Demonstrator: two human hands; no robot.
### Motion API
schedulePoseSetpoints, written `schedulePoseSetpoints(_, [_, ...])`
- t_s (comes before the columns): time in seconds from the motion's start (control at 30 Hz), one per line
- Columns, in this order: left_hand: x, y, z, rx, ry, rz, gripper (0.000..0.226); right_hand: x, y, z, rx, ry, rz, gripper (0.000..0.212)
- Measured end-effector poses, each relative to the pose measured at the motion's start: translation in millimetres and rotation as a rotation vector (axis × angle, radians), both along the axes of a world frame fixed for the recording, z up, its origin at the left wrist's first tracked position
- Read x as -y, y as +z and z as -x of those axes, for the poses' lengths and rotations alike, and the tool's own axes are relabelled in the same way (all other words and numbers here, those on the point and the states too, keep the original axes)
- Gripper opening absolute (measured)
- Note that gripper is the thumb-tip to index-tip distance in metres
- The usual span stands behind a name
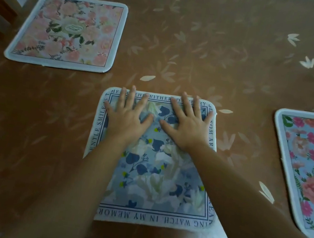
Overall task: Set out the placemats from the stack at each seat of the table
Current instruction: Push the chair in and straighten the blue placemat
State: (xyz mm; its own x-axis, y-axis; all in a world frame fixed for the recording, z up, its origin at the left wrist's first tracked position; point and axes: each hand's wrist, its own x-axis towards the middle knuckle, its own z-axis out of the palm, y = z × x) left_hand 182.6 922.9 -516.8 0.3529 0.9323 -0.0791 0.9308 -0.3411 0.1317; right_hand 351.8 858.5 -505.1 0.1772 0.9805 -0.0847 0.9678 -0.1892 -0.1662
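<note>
The blue floral placemat (156,172) with a lettered border lies flat; a pink one (69,32) far-left of it, a rose-patterned one (312,172) right.

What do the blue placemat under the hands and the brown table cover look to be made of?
Blue placemat: seemingly printed fabric, matte, with a pale bound edge; it lies soft and flat under both hands.
Table cover: probably plastic or oilcloth, slightly glossy with a leaf print; a clear film edge shows at the near table edge.

On the blue floral placemat (156,172) we read border lettering: "WATCH IN MY MEMOR" upside down along the near edge, "ENTLE SMILE" up the left edge, "WITHER" along the far edge. We read nothing elsewhere.
</note>
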Motion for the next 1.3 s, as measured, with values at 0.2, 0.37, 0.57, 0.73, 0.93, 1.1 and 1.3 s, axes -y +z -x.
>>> schedulePoseSetpoints(0.2, [1.2,3.8,5.1,0.02,0.127,0.031,0.066,16.7,-1.3,-2.0,0.011,-0.063,-0.019,0.074])
schedulePoseSetpoints(0.37, [36.0,4.3,21.8,0.008,0.056,0.034,0.065,61.3,0.4,1.8,-0.019,-0.052,0.001,0.074])
schedulePoseSetpoints(0.57, [92.1,4.9,37.0,-0.001,0.0,0.034,0.062,113.9,3.5,21.1,-0.042,-0.034,0.001,0.073])
schedulePoseSetpoints(0.73, [143.5,8.2,45.3,-0.036,-0.016,0.011,0.065,150.2,5.5,38.4,-0.039,-0.022,0.011,0.075])
schedulePoseSetpoints(0.93, [192.5,16.4,44.6,-0.005,-0.058,0.023,0.066,184.9,8.8,57.6,-0.062,-0.039,-0.042,0.071])
schedulePoseSetpoints(1.1, [209.4,20.4,45.7,-0.074,-0.078,0.069,0.068,196.5,9.2,62.7,-0.072,-0.052,0.037,0.069])
schedulePoseSetpoints(1.3, [214.9,46.7,40.2,-0.046,-0.089,0.123,0.062,199.2,44.1,41.7,-0.155,-0.019,-0.02,0.055])
